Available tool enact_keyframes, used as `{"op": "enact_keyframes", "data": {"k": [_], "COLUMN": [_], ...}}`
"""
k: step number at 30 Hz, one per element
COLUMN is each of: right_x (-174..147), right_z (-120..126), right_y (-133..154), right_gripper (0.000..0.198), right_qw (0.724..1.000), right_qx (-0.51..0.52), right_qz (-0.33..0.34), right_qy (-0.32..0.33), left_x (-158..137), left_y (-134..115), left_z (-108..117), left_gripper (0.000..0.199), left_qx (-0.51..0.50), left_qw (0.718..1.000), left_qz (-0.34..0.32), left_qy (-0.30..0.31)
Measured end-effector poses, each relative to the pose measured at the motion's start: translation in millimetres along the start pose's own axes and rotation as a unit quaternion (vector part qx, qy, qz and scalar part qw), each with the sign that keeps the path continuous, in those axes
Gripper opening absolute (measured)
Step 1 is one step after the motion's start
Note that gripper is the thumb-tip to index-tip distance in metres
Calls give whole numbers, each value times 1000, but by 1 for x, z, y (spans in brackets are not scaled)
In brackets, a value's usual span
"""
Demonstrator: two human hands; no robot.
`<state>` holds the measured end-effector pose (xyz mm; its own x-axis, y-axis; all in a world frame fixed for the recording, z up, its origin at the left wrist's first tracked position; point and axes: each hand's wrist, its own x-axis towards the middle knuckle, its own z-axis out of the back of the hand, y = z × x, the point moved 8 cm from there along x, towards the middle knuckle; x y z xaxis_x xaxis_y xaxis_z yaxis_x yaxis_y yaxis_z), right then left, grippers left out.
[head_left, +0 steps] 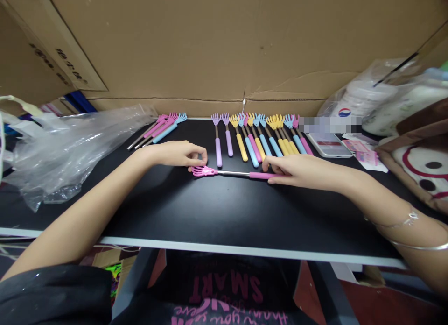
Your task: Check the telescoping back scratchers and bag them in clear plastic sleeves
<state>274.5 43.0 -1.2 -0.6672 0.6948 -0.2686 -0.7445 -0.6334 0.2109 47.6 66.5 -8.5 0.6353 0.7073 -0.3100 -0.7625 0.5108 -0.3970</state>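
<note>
A pink back scratcher (pixel 234 174) lies crosswise between my hands, its claw to the left and its metal rod showing. My left hand (pixel 178 154) pinches the claw end with closed fingers. Around the pink handle at the other end, my right hand (pixel 292 170) is closed. Behind them stretches a row of back scratchers (pixel 264 138) in purple, yellow, blue and pink, claws pointing away from me. Further left sits a smaller group of back scratchers (pixel 164 127), pink and blue, some with bare metal rods toward me.
Clear plastic bags (pixel 77 147) are heaped on the left of the black table (pixel 224 217). On the right lie a phone (pixel 329 145), pink-printed cards (pixel 366 152), a bagged white container (pixel 364 101) and a brown-edged bag (pixel 416 161). A cardboard wall (pixel 196 49) closes off the back.
</note>
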Motion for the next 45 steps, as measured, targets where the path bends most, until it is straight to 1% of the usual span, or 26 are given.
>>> {"op": "enact_keyframes", "data": {"k": [6,9,11,14,16,18,21,23,27,29,30,32,34,36,39,42,45], "right_x": [0,-1,-3,-4,-5,-5,-7,-10,-15,-14,-13,-9,-7,-7,-9,-13,-17], "right_z": [1,1,2,4,7,14,29,38,44,40,37,30,27,31,44,58,57], "right_y": [0,1,2,7,11,12,12,11,17,23,26,29,29,24,2,-35,-57], "right_gripper": [26,26,27,29,29,30,30,30,36,40,40,42,44,45,44,45,48], "right_qw": [1000,1000,1000,998,997,995,985,975,949,940,939,940,943,948,965,983,995], "right_qx": [-5,-15,-27,-48,-56,-61,-74,-90,-147,-173,-184,-200,-210,-202,-156,-83,9], "right_qz": [3,6,13,41,54,55,35,19,-2,-1,2,7,8,17,20,-16,-12], "right_qy": [-1,2,-2,-9,-23,-62,-150,-204,-279,-293,-292,-277,-260,-247,-210,-165,-95], "left_x": [0,-1,-1,-2,-4,-5,-7,-7,-11,-11,-11,-10,-8,-8,-12,-18,-20], "left_y": [3,-1,-6,-16,-26,-35,-45,-50,-63,-71,-74,-77,-73,-66,-48,-24,-9], "left_z": [0,1,3,8,10,11,12,15,20,17,15,12,11,15,31,50,57], "left_gripper": [16,19,21,23,31,37,34,32,35,35,35,36,36,35,36,38,37], "left_qx": [5,28,66,135,157,154,143,163,267,305,315,320,310,291,279,289,282], "left_qw": [1000,1000,997,987,980,977,974,964,919,899,894,894,903,912,914,908,916], "left_qz": [19,11,-3,-21,-39,-59,-74,-63,-36,-48,-56,-70,-82,-94,-82,-27,11], "left_qy": [6,-4,-25,-80,-115,-135,-162,-198,-290,-310,-313,-306,-288,-274,-282,-302,-287]}}
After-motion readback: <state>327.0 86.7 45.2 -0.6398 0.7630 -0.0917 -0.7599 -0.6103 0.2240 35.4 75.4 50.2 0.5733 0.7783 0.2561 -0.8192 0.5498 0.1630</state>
